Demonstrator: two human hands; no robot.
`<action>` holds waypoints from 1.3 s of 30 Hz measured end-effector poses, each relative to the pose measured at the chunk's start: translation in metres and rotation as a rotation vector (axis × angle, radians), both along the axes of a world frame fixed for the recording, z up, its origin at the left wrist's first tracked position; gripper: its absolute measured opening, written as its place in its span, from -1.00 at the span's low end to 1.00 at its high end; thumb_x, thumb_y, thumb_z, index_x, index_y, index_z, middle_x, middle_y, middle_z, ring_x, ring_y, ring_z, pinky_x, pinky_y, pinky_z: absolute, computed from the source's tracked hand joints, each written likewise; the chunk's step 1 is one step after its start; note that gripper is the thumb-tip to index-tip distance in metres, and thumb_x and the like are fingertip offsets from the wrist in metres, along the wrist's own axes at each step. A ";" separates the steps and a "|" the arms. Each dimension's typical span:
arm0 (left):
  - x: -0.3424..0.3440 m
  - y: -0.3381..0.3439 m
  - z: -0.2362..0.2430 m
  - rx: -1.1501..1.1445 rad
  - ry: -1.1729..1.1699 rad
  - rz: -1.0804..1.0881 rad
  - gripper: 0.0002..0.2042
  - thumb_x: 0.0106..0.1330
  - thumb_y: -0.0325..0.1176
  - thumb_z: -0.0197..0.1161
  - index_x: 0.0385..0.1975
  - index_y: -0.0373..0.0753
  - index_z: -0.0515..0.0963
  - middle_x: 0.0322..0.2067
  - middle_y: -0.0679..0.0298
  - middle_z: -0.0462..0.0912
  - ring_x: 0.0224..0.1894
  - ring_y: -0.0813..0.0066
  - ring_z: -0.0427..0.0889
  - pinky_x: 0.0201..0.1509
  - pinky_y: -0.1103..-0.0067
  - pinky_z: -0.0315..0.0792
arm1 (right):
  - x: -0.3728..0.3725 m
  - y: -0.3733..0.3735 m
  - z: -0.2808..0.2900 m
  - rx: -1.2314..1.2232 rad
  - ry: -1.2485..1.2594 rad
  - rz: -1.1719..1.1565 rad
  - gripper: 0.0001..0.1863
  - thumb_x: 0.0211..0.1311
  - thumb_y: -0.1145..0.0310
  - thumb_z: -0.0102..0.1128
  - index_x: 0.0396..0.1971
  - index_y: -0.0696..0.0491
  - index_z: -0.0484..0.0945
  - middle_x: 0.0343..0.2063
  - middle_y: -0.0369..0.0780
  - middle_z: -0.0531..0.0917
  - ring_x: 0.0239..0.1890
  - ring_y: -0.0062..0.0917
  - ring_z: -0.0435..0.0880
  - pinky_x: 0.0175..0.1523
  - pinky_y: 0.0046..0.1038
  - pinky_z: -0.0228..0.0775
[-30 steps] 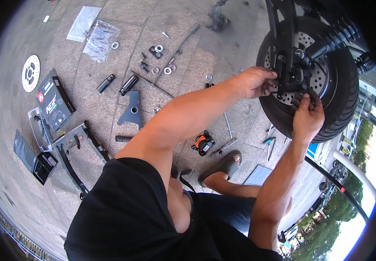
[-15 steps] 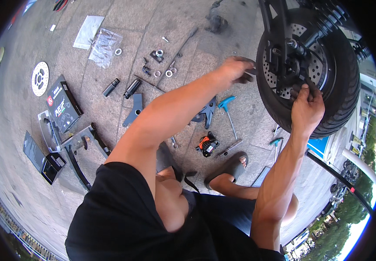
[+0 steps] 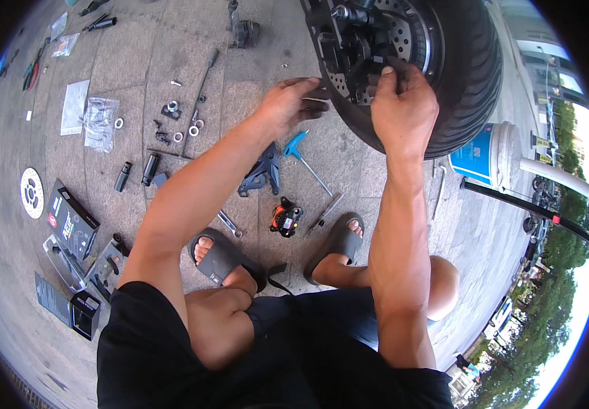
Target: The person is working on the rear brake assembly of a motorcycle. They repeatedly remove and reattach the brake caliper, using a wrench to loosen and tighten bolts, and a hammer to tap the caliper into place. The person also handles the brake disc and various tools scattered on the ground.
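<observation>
A black wheel with a thick treaded tyre point(image 3: 475, 85) stands at the upper right, a drilled brake disc point(image 3: 399, 49) on its near side. My right hand point(image 3: 407, 112) is at the hub, fingers curled against dark metal parts point(image 3: 362, 58); what they pinch is hidden behind the hand. Just left of the tyre, my left hand point(image 3: 287, 109) hovers with its darkened fingers stretched out and apart, nothing visible in them. Below lie a blue-handled hex key point(image 3: 298, 144), a dark bracket point(image 3: 261, 176) and a black and orange brake caliper point(image 3: 285, 218).
A combination wrench point(image 3: 229, 223) lies by my left sandal point(image 3: 229, 264). Leftward are black cylinders point(image 3: 150, 169), washers point(image 3: 195, 130), plastic bags point(image 3: 101, 124), a loose brake disc point(image 3: 32, 193) and boxes point(image 3: 72, 218). A blue and white bucket point(image 3: 495, 155) stands beyond the tyre.
The whole view has swung to the right, so the wheel and both hands appear further left. My right hand stays at the hub; my left stays beside the tyre.
</observation>
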State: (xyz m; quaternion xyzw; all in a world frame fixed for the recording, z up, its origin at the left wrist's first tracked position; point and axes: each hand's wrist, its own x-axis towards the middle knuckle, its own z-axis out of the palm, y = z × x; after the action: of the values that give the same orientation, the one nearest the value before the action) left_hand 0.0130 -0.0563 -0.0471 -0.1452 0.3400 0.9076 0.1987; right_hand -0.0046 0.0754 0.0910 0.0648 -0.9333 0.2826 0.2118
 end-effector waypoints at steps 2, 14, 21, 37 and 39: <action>-0.008 0.013 0.018 0.184 0.006 0.046 -0.68 0.40 -0.23 -0.02 -0.02 -0.31 0.46 -0.09 0.10 0.59 -0.07 0.27 0.54 0.07 0.40 0.41 | 0.001 0.000 0.001 0.027 -0.010 0.033 -0.78 0.20 0.40 0.12 -0.23 0.22 0.60 -0.52 -0.11 0.69 -0.45 -0.44 0.69 -0.30 -0.48 0.49; -0.038 0.028 0.042 0.250 -0.136 0.137 -0.69 0.21 -0.11 0.10 -0.24 -0.20 0.54 -0.32 0.21 0.61 -0.20 0.33 0.52 -0.01 0.34 0.37 | 0.001 0.006 0.003 0.153 0.018 0.079 -0.77 0.15 0.36 0.14 -0.24 0.16 0.58 -0.39 0.02 0.66 -0.35 -0.07 0.67 -0.24 -0.20 0.53; -0.045 0.019 0.025 0.209 -0.072 0.134 -0.66 0.35 -0.15 -0.06 -0.06 -0.21 0.50 -0.04 0.20 0.57 0.01 0.28 0.53 0.18 0.28 0.35 | 0.012 0.023 0.017 0.332 -0.329 0.327 -0.42 0.20 0.25 0.07 0.08 0.39 0.28 -0.59 0.03 0.62 -0.48 -0.13 0.68 -0.34 -0.15 0.56; -0.041 0.048 0.066 -0.065 -0.222 0.362 -0.48 0.32 0.04 -0.20 0.12 -0.13 0.45 0.11 0.21 0.51 0.17 0.20 0.44 0.30 0.23 0.23 | -0.033 0.370 -0.187 -0.204 -0.652 -0.130 -0.69 0.16 0.22 0.08 -0.20 0.09 0.61 -0.29 0.00 0.66 -0.16 -0.12 0.64 -0.07 -0.18 0.46; -0.043 0.047 0.064 -0.097 -0.149 0.322 -0.48 0.32 0.04 -0.20 0.12 -0.13 0.45 0.10 0.21 0.52 0.17 0.21 0.44 0.30 0.24 0.23 | -0.098 0.404 -0.214 -0.242 -0.519 -0.338 -0.64 0.14 0.16 0.11 -0.16 0.06 0.61 -0.24 0.04 0.65 -0.12 -0.11 0.64 -0.02 -0.18 0.46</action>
State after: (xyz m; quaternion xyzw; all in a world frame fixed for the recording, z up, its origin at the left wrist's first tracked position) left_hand -0.0300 -0.0094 0.0170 -0.2739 0.3400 0.8971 0.0681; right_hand -0.1026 0.4796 -0.1232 -0.1909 -0.9134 0.3591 0.0169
